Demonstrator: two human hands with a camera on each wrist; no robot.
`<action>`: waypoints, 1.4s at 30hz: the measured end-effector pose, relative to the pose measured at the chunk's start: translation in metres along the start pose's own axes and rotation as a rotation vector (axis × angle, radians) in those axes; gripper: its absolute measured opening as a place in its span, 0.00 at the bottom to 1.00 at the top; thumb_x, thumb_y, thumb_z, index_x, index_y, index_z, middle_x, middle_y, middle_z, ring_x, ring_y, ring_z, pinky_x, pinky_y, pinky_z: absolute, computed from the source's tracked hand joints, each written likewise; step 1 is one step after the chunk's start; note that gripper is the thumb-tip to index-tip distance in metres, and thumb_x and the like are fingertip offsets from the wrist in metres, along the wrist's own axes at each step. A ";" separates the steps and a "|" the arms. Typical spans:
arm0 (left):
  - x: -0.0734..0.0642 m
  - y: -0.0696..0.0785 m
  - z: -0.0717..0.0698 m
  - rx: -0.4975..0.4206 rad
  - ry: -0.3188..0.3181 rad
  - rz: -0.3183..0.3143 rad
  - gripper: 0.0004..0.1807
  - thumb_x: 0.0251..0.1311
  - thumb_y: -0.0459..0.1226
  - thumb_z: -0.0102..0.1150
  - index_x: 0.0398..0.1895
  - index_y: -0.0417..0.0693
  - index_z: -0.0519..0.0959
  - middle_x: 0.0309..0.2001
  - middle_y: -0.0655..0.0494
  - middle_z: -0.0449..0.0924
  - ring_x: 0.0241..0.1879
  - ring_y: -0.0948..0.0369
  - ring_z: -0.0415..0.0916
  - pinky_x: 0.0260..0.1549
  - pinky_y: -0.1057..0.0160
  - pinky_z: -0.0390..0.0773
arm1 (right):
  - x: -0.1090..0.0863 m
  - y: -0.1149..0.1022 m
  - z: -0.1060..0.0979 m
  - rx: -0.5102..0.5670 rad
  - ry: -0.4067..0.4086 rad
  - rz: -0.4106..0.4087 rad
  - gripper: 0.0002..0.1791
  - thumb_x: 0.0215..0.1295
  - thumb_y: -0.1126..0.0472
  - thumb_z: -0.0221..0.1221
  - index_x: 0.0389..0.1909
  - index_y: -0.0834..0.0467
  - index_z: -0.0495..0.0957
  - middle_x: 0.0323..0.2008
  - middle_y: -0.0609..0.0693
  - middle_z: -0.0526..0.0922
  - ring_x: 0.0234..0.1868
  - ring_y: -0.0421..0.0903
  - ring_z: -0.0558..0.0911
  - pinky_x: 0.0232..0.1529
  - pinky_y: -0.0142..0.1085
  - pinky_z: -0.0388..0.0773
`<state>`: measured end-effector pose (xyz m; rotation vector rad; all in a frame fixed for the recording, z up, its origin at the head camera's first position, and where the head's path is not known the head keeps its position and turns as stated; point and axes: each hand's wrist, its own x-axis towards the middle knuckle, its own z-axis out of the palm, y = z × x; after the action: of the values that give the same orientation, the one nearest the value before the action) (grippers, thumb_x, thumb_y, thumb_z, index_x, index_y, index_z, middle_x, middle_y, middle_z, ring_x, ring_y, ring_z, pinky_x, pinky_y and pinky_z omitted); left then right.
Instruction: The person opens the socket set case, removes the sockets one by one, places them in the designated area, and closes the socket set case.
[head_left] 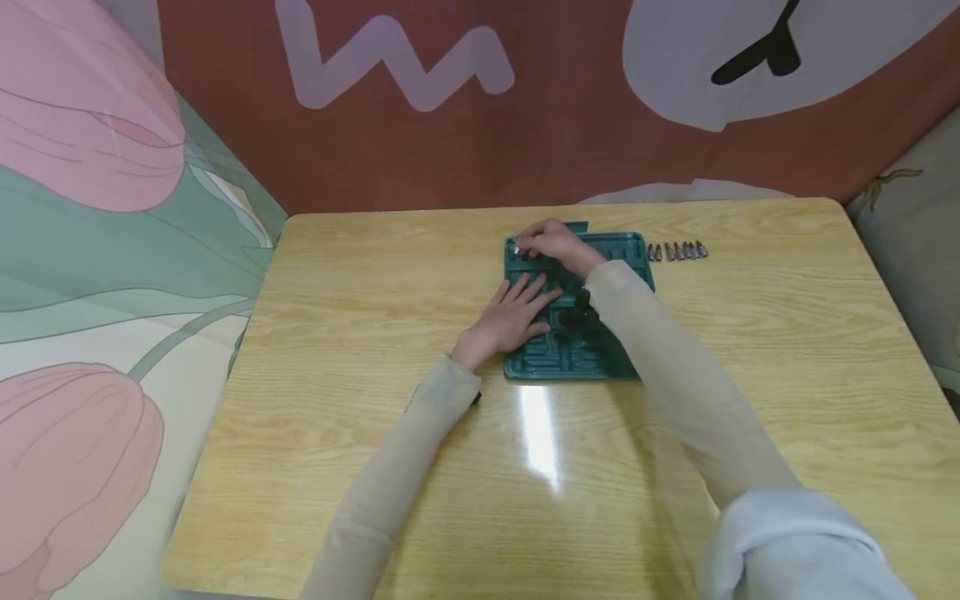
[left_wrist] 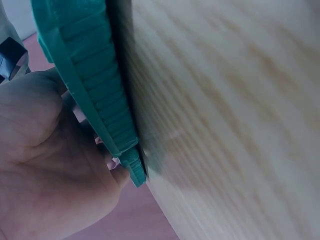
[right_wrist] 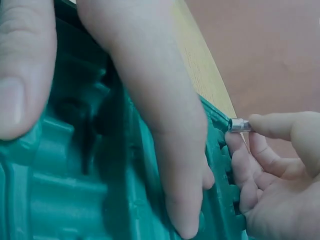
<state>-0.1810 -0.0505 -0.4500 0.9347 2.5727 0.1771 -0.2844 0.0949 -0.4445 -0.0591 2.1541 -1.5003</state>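
A green moulded plastic tool tray with shaped recesses lies on the wooden table. My left hand rests on the tray's left part, fingers straight and spread; in the left wrist view its palm is beside the tray's ribbed side wall. Over the tray's far left corner is my right hand. Between thumb and finger it pinches a small silver metal socket, held just above the row of notches along the tray's edge. Left-hand fingers cover part of the tray in the right wrist view.
Several small metal sockets stand in a row on the table, right of the tray's far corner. A patterned cloth wall rises behind the table's far edge. Light glares on the wood in front of the tray.
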 end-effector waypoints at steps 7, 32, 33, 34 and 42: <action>0.002 0.004 -0.001 -0.004 0.042 0.022 0.34 0.72 0.54 0.41 0.78 0.63 0.47 0.77 0.52 0.37 0.75 0.51 0.31 0.70 0.48 0.35 | -0.004 0.006 -0.012 0.048 -0.029 -0.034 0.20 0.73 0.59 0.52 0.59 0.68 0.72 0.52 0.61 0.75 0.49 0.55 0.74 0.58 0.47 0.68; -0.002 0.000 0.003 -0.015 0.030 0.020 0.34 0.74 0.53 0.37 0.78 0.62 0.43 0.77 0.55 0.32 0.75 0.52 0.27 0.70 0.50 0.32 | -0.049 0.024 -0.080 0.112 0.127 0.046 0.24 0.72 0.58 0.55 0.61 0.69 0.69 0.37 0.50 0.78 0.30 0.41 0.77 0.32 0.33 0.75; -0.002 0.000 0.003 -0.015 0.027 0.021 0.34 0.74 0.53 0.37 0.78 0.62 0.42 0.77 0.55 0.32 0.75 0.52 0.27 0.70 0.49 0.32 | -0.052 0.027 -0.085 0.105 0.139 0.054 0.24 0.71 0.58 0.55 0.61 0.69 0.69 0.37 0.49 0.78 0.30 0.41 0.77 0.33 0.32 0.76; -0.002 0.000 0.002 -0.016 0.022 0.022 0.34 0.74 0.53 0.37 0.78 0.62 0.42 0.77 0.56 0.32 0.75 0.52 0.27 0.70 0.49 0.32 | -0.055 0.030 -0.090 0.101 0.153 0.056 0.25 0.71 0.57 0.55 0.61 0.69 0.69 0.37 0.49 0.78 0.30 0.40 0.77 0.32 0.32 0.76; -0.005 0.002 -0.002 -0.020 0.002 0.030 0.34 0.75 0.52 0.37 0.78 0.60 0.42 0.77 0.55 0.31 0.75 0.52 0.27 0.70 0.49 0.32 | -0.090 0.060 -0.142 0.201 0.274 0.049 0.24 0.70 0.57 0.57 0.59 0.69 0.71 0.33 0.47 0.82 0.26 0.39 0.78 0.27 0.30 0.76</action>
<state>-0.1769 -0.0519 -0.4464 0.9664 2.5556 0.2115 -0.2523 0.2702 -0.4269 0.2824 2.1774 -1.7738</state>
